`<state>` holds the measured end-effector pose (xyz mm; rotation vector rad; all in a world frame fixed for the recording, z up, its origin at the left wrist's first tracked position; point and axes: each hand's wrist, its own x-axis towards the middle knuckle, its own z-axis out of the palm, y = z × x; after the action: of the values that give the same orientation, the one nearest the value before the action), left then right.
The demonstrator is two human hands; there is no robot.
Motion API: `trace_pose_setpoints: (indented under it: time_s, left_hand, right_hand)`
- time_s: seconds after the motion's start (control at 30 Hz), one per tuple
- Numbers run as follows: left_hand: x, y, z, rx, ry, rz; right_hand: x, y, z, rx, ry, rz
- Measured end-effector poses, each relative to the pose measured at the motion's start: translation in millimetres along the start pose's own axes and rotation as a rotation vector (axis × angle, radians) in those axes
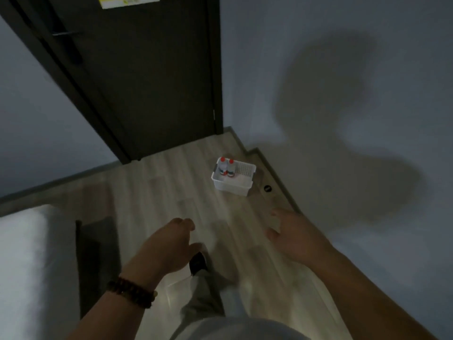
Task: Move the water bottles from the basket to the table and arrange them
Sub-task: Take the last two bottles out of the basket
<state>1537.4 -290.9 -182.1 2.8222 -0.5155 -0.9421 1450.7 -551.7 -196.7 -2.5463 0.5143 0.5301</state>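
A white plastic basket (241,186) stands on the wooden floor near the wall corner. Two clear water bottles (226,167) with red caps stand upright in its left end. My left hand (166,244), with a bead bracelet on the wrist, hovers low in the middle with its fingers curled loosely and nothing in them. My right hand (293,235) reaches forward on the right, fingers spread, holding nothing. Both hands are well short of the basket. No table is in view.
A dark door (147,82) stands closed at the back. A white bed edge (27,266) lies at the left, a dark mat (98,261) beside it. A grey wall (343,94) runs along the right, with a round black floor fitting (268,188) near the basket. My leg and shoe (198,263) are below.
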Motion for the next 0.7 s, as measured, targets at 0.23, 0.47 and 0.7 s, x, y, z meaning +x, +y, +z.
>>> trace_pose_setpoints:
  time_s: [0.23,0.47,0.7]
  left_hand:
    - [158.7,-26.0,-99.1,0.084,-0.078,0.132]
    - [283.7,-15.2,-176.7,0.159,-0.132,0.202]
    - [406.5,-0.5,-183.7,0.185,-0.228,0.185]
  right_hand:
    - [117.7,-51.3,-35.8,0.058,0.005,0.142]
    - [204.9,-72.0,-74.6,0.138,0.030,0.250]
    - [341.3,-59.0,-100.7,0.186,-0.016,0.248]
